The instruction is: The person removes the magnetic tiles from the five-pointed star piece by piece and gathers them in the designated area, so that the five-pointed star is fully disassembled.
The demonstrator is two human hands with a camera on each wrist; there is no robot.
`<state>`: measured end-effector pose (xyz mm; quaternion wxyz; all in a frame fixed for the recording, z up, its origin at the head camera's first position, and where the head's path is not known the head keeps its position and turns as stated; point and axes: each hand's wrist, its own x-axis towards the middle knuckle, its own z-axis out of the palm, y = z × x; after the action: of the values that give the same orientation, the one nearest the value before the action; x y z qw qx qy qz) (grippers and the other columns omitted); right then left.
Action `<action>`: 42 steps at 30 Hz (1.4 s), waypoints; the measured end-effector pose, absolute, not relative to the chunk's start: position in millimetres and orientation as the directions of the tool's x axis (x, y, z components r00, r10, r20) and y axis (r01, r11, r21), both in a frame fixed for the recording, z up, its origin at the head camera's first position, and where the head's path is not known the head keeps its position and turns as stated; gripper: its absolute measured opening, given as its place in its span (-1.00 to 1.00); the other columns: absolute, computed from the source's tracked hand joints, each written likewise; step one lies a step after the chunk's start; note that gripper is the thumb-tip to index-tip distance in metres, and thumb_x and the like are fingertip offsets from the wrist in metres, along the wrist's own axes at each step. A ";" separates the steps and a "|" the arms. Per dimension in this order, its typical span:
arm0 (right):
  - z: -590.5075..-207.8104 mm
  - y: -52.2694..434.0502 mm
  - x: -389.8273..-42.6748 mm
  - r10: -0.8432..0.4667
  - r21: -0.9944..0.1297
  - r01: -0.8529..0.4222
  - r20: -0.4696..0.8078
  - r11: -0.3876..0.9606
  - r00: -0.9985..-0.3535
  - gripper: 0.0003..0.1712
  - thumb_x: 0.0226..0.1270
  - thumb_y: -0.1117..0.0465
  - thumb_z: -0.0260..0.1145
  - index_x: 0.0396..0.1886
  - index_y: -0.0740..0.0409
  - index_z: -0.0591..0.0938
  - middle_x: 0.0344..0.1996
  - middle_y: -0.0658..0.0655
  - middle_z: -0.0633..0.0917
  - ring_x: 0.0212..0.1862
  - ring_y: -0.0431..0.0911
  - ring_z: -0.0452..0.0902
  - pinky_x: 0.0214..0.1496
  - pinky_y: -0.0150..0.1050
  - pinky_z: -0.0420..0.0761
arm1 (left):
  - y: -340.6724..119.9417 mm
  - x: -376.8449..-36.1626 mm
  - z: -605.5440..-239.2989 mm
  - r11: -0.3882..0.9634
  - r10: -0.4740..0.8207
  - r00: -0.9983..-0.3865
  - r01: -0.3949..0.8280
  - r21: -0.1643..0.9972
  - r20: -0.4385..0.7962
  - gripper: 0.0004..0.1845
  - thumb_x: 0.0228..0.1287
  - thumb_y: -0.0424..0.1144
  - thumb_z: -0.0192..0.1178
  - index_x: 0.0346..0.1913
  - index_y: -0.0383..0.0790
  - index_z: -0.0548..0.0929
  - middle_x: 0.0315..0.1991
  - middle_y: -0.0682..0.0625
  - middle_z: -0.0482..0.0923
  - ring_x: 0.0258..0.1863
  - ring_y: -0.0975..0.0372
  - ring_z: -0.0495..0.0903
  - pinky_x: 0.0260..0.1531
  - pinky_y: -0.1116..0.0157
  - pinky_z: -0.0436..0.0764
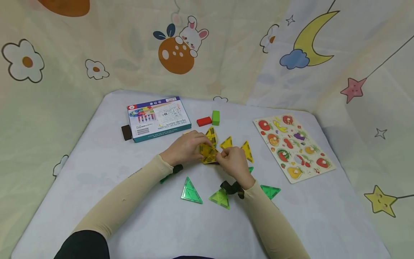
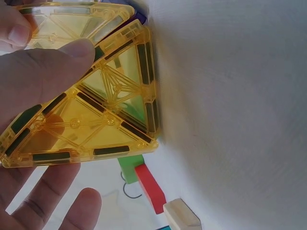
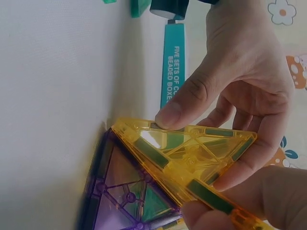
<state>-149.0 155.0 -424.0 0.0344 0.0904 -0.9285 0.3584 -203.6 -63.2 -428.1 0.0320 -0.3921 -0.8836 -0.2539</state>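
Yellow translucent triangular magnetic tiles are joined into an upright cluster at mid-table. My left hand grips a tile at the cluster's left; its thumb lies along the near edge and fingers sit behind the tile in the left wrist view. My right hand pinches the edge of another yellow tile between thumb and finger. Below these, a purple triangular tile stands against the yellow ones in the right wrist view. Two loose yellow triangles lie just beyond my right hand. The cluster's inside is partly hidden.
Green triangles and a lime one lie nearer the body, partly under the wrists. A bead box lies back left, with red and green blocks beside it. A fruit puzzle board lies right.
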 end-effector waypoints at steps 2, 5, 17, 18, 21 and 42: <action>-423.4 155.8 -148.1 -0.145 -0.662 -0.194 0.128 0.724 -0.981 -0.56 0.28 0.20 0.28 -0.83 0.12 0.55 -0.88 -0.04 0.41 -0.77 -0.19 0.24 -0.65 -0.39 0.11 | -62.7 -203.4 -428.1 0.563 0.676 -0.691 0.709 0.425 0.256 -0.47 0.02 -0.29 0.64 0.11 -0.01 0.72 0.13 0.08 0.71 0.14 0.14 0.61 0.28 0.15 0.61; -422.5 157.3 -146.8 -0.145 -0.664 -0.191 0.125 0.723 -0.982 -0.57 0.27 0.21 0.29 -0.83 0.12 0.55 -0.88 -0.03 0.44 -0.77 -0.18 0.26 -0.65 -0.39 0.12 | -61.8 -203.3 -428.2 0.566 0.676 -0.693 0.706 0.425 0.251 -0.47 0.03 -0.29 0.63 0.11 -0.01 0.72 0.13 0.08 0.71 0.15 0.14 0.61 0.29 0.14 0.60; -418.0 161.1 -141.1 -0.112 -0.688 -0.107 0.038 0.717 -0.993 -0.62 0.32 0.17 0.33 -0.72 0.12 0.63 -0.83 0.01 0.56 -0.75 -0.17 0.36 -0.66 -0.37 0.22 | -64.1 -203.7 -429.7 0.580 0.671 -0.698 0.705 0.408 0.252 -0.48 0.07 -0.25 0.62 0.13 -0.01 0.71 0.18 0.05 0.68 0.17 0.12 0.58 0.31 0.12 0.58; -417.4 161.2 -140.6 -0.111 -0.696 -0.100 0.029 0.711 -0.993 -0.63 0.33 0.17 0.33 -0.70 0.13 0.64 -0.82 0.01 0.57 -0.75 -0.17 0.36 -0.67 -0.37 0.23 | -64.4 -203.6 -429.8 0.579 0.671 -0.697 0.705 0.410 0.251 -0.48 0.07 -0.25 0.62 0.13 -0.01 0.70 0.18 0.05 0.67 0.18 0.12 0.57 0.32 0.12 0.58; -416.8 161.7 -139.0 -0.119 -0.722 -0.087 0.006 0.687 -0.993 -0.65 0.35 0.16 0.35 -0.63 0.21 0.68 -0.80 0.01 0.59 -0.76 -0.17 0.39 -0.68 -0.35 0.32 | -64.8 -203.0 -430.2 0.575 0.672 -0.696 0.705 0.416 0.252 -0.48 0.08 -0.25 0.61 0.14 -0.01 0.70 0.19 0.04 0.66 0.19 0.12 0.55 0.33 0.12 0.58; -419.8 164.4 -135.0 -0.175 -0.778 -0.128 0.023 0.615 -0.984 -0.68 0.35 0.19 0.35 -0.55 0.31 0.72 -0.78 0.03 0.62 -0.76 -0.17 0.45 -0.67 -0.28 0.50 | -65.4 -200.4 -432.1 0.570 0.652 -0.706 0.697 0.434 0.277 -0.49 0.08 -0.26 0.61 0.13 -0.04 0.69 0.15 0.05 0.65 0.20 0.14 0.54 0.32 0.14 0.60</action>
<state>-135.0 164.4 -419.8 -0.0273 0.0841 -0.8983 0.4304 -200.4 -65.4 -432.1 0.0430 -0.3810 -0.8850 -0.2640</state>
